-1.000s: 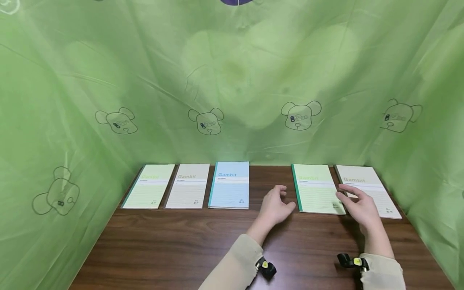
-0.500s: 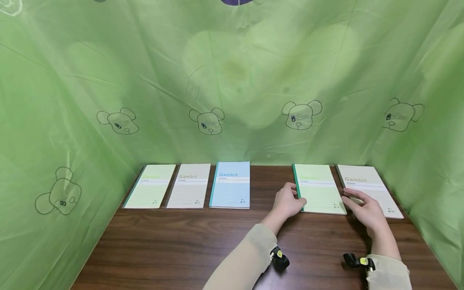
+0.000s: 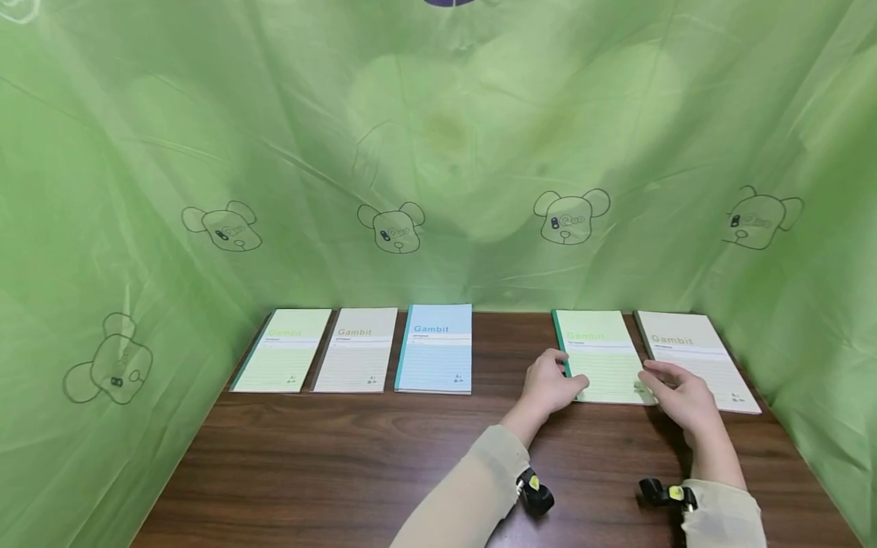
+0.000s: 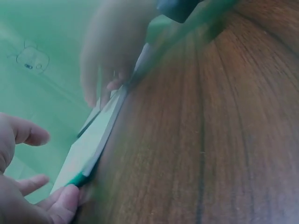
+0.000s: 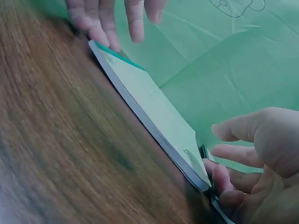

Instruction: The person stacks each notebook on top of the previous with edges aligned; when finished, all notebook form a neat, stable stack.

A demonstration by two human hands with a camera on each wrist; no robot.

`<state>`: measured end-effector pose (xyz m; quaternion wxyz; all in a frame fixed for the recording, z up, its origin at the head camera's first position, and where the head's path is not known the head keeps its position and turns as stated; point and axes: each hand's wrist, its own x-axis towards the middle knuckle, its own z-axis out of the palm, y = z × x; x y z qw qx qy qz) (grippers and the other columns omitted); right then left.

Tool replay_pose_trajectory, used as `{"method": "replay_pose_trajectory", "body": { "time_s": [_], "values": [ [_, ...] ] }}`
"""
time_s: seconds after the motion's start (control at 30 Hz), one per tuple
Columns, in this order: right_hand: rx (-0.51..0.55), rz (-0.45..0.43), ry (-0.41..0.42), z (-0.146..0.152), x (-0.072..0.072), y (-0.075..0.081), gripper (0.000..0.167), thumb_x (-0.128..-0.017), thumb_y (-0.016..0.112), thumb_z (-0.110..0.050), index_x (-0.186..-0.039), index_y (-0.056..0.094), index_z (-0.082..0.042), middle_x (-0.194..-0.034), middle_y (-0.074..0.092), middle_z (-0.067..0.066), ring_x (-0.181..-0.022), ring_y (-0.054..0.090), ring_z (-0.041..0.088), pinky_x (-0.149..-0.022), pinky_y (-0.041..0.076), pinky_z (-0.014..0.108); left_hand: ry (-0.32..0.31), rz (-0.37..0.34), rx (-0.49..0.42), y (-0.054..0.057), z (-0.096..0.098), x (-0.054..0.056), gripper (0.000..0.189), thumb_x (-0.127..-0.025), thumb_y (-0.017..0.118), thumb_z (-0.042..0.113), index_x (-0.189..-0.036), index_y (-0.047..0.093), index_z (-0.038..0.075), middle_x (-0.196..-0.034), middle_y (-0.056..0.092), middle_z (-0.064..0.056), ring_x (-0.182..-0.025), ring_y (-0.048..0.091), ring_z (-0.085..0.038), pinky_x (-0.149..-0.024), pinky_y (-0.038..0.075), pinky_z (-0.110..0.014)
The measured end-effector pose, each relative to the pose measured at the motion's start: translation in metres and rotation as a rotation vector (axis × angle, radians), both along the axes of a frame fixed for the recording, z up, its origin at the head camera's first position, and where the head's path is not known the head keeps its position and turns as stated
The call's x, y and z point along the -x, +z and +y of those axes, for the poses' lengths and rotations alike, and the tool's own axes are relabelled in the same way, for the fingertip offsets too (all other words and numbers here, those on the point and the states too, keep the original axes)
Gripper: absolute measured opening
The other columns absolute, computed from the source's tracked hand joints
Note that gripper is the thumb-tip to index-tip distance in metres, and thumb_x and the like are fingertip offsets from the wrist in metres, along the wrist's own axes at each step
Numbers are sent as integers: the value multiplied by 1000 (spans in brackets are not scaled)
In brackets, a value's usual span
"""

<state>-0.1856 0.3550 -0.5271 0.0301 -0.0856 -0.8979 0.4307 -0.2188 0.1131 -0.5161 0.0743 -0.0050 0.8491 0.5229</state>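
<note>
A light green notebook (image 3: 603,358) with a dark green spine lies flat at the back right of the table, between both hands. My left hand (image 3: 550,383) is at its spine; in the left wrist view the lower fingers (image 4: 67,200) touch the spine's corner while other fingers stand apart. My right hand (image 3: 684,396) is at the opposite long edge, its fingertips right at the side of the notebook (image 5: 154,107) in the right wrist view and its thumb raised. A white notebook (image 3: 685,335) with a dark spine lies just right, partly hidden under my right hand.
Left along the back edge of the brown wooden table (image 3: 308,464) lie another light green notebook (image 3: 284,350), a greyish white notebook (image 3: 356,350) and a blue notebook (image 3: 435,350). A green curtain (image 3: 438,152) with bear drawings encloses the back and sides.
My left hand has moved right to the green notebook's spine. My right hand has come down slightly and settled at the notebook's right edge. The notebooks keep their places.
</note>
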Motion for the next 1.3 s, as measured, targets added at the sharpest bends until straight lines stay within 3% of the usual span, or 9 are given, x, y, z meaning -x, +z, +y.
{"method": "replay_pose_trajectory", "body": {
  "time_s": [0.17, 0.27, 0.4, 0.53, 0.67, 0.83, 0.97, 1.13, 1.3],
  "values": [
    [7, -20, -19, -4, 3, 1, 57, -112, 63, -32, -150, 57, 9, -137, 66, 32, -85, 55, -2, -67, 53, 23, 37, 47, -109, -8, -1, 2, 46, -83, 87, 17, -126, 74, 16, -112, 70, 3, -100, 63, -12, -87, 53, -28],
    [5, -40, -12, -4, 3, 3, 59, -112, 62, -35, -150, 56, 10, -137, 66, 33, -86, 55, -2, -69, 52, 23, 51, 46, -240, -8, -2, 0, 45, -86, 81, 2, -129, 72, 12, -114, 66, -1, -87, 71, -12, -80, 61, -31],
    [27, -34, 12, -3, 3, 4, 60, -111, 65, -33, -149, 56, 12, -135, 68, 33, -86, 55, -9, -70, 53, 21, 85, 2, -433, -5, -1, -1, 51, -87, 72, -14, -135, 66, 2, -117, 64, -8, -62, 76, -26, -64, 66, -36],
    [64, -30, 42, -4, 3, 4, 62, -109, 69, -32, -151, 55, 12, -138, 67, 31, -90, 54, -16, -73, 55, 20, 144, -70, -544, -1, -3, 2, 50, -87, 70, -17, -135, 65, -1, -115, 68, -13, -64, 77, -29, -63, 66, -35],
    [151, -62, 64, -6, 3, 6, 66, -109, 71, -28, -154, 49, 14, -132, 71, 27, -88, 60, -9, -73, 59, 25, 179, -117, -569, 4, -7, 4, 43, -88, 69, -16, -128, 69, -2, -106, 70, -14, -66, 77, -29, -64, 66, -35],
    [281, -131, 72, -7, 3, 7, 71, -108, 72, -25, -156, 42, 18, -118, 78, 7, -84, 66, 0, -74, 60, 25, 179, -109, -546, 4, -11, 4, 39, -87, 67, -17, -124, 72, -4, -98, 72, -13, -64, 75, -26, -65, 66, -37],
    [311, -152, 93, -7, 4, 6, 73, -108, 71, -25, -158, 38, 18, -115, 76, -4, -86, 65, 1, -74, 59, 25, 179, -88, -503, 1, -15, 1, 39, -87, 69, -16, -123, 73, -4, -95, 74, -10, -62, 74, -26, -64, 66, -39],
    [345, -150, 103, -9, 6, 2, 73, -108, 71, -22, -160, 36, 17, -111, 74, -8, -87, 64, 0, -73, 59, 26, 183, -40, -455, -1, -18, -1, 39, -86, 71, -14, -123, 75, -1, -95, 76, -6, -60, 73, -27, -63, 66, -43],
    [337, -144, 100, -17, 9, -1, 73, -108, 71, -22, -160, 37, 16, -110, 76, -5, -88, 64, 1, -73, 60, 26, 204, 15, -411, 3, -22, 1, 38, -86, 71, -13, -121, 77, 3, -92, 76, -2, -57, 71, -23, -62, 66, -44]
  ]
}}
